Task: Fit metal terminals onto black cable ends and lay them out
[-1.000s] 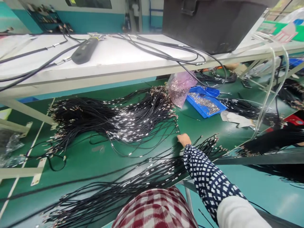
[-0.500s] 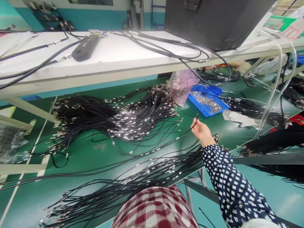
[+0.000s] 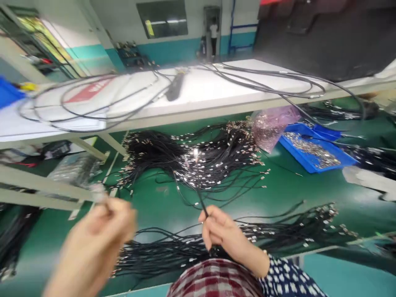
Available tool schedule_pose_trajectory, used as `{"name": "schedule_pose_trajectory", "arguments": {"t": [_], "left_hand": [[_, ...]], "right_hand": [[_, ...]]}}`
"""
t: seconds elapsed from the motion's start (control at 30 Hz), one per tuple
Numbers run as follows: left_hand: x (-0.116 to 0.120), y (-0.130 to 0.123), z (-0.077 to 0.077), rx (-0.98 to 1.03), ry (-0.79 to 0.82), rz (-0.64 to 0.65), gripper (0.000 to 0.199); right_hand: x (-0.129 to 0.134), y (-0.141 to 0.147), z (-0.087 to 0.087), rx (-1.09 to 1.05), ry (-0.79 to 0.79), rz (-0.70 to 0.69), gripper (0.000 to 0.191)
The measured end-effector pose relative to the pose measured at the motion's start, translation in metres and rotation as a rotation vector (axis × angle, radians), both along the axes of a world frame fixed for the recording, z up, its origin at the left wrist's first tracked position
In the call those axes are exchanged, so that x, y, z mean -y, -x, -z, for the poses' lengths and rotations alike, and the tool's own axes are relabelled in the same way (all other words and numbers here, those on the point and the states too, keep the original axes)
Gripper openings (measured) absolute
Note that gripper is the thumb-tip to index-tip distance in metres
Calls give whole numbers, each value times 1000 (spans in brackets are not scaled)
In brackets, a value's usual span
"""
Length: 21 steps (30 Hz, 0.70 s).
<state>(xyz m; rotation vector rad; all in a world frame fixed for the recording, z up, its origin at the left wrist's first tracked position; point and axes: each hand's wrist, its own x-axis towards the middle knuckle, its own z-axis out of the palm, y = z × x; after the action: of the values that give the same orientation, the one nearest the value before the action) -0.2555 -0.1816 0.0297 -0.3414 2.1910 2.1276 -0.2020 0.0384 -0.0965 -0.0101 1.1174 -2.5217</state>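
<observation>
The right hand (image 3: 219, 229) is pinching a black cable (image 3: 202, 203), pointing nearly toward twelve o'clock; the left hand (image 3: 99, 235), at nine, is showing too blurred to tell its grip. A cable bundle (image 3: 167, 248) is running behind the right hand; a tangled cable heap (image 3: 175, 156) is sprawling at eleven, a crinkled pink bag (image 3: 269, 127) is slumping at one, a blue tray (image 3: 297, 156) is holding shiny metal bits (image 3: 314, 150) at two

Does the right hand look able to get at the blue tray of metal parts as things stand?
Probably yes: nothing upright seems to stand between the right hand and the blue tray across the green tabletop, though that hand holds a black cable.
</observation>
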Motion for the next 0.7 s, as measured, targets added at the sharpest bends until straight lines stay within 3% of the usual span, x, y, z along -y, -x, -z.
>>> {"name": "schedule_pose_trajectory", "arguments": {"t": [0.03,0.17,0.3,0.5,0.6,0.7], "left_hand": [[-13,1,4,42,-77,84,36],[-51,5,25,31,-206,134,35],[-60,0,36,21,-188,147,30],[-66,-6,36,111,-297,274,26],[-68,-9,36,134,-294,279,22],[-69,-14,35,152,-275,252,22]], "right_hand": [[16,-4,2,-50,10,-69,29],[44,-17,9,-72,48,-134,26],[42,-27,7,-43,11,-70,26],[40,-36,8,-75,-58,-62,26],[29,-32,2,-127,-198,-125,27],[4,-16,-19,-228,-528,-54,26]]}}
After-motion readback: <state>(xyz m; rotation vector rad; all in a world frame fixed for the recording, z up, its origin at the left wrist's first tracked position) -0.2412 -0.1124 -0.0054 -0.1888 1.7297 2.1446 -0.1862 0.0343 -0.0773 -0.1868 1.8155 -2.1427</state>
